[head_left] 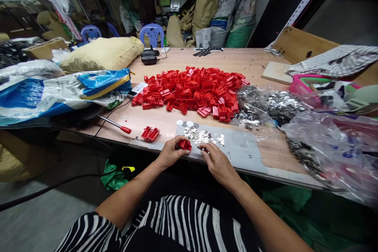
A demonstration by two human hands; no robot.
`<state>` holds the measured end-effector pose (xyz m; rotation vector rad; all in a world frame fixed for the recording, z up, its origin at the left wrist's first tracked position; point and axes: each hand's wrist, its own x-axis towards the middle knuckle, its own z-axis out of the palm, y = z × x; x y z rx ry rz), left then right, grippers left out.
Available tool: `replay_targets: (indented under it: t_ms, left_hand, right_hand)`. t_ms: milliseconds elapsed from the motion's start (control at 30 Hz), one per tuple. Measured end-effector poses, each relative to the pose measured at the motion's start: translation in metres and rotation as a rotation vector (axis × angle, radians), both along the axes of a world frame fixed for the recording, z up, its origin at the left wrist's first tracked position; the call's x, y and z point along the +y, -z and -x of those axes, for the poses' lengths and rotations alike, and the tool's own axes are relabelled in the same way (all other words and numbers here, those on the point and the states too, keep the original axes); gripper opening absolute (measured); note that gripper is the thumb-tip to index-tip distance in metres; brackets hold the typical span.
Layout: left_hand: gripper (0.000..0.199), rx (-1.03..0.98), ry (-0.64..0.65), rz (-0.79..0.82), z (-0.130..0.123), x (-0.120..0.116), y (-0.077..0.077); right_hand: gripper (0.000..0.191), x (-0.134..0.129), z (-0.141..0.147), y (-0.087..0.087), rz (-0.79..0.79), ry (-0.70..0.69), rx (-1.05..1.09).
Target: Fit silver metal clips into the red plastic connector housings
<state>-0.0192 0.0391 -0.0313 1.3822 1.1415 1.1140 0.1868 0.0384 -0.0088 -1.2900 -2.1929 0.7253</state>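
At the table's front edge, my left hand (171, 152) is closed around a red plastic housing (185, 145), its open side partly showing. Just to the right, my right hand (217, 161) pinches a small dark metal piece (199, 147), too small to name exactly. Small silvery metal plates (201, 136) lie scattered on the grey mat (242, 145) just beyond my fingers. To the left of my left hand, a few red housings (150, 134) rest together. A big heap of similar red housings (191, 86) covers the middle of the table.
Clear bags of metal parts (283, 106) stand right of the heap, near a pink basket (310, 86). A red-tipped lever (125, 129) sticks out at the left front. Beyond it lie a blue-white sack (59, 90) and a tan sack (103, 53).
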Motion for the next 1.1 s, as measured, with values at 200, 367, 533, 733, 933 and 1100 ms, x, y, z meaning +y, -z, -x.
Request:
replay_targets:
  t_ms: [200,367,533,733,933,1100]
  left_hand:
    - [0.031,-0.441,-0.059,0.154,-0.014,-0.011,-0.018]
    - [0.019,-0.822,-0.003,0.417,-0.026,-0.022,-0.025]
    - [0.011,-1.054,-0.049,0.598,-0.031,-0.028,-0.022]
    - [0.013,-1.083,-0.089,0.684,-0.037,-0.031,-0.023]
    - [0.02,-1.014,-0.067,0.618,-0.039,-0.032,-0.019]
    - [0.026,-0.758,-0.058,0.47,-0.026,-0.031,-0.022]
  right_hand:
    - [0.033,-0.007,-0.007,-0.011,0.205,-0.054,0.084]
    - [0.042,-0.01,-0.001,-0.014,0.249,-0.134,0.164]
    - [0.042,-0.012,0.001,-0.012,0.236,-0.159,0.209]
    - [0.034,-0.011,0.001,-0.015,0.145,-0.113,0.164]
    - [0.033,-0.009,0.003,-0.013,0.135,-0.077,0.173]
    - [0.041,0.004,0.0,-0.014,0.174,-0.016,0.191]
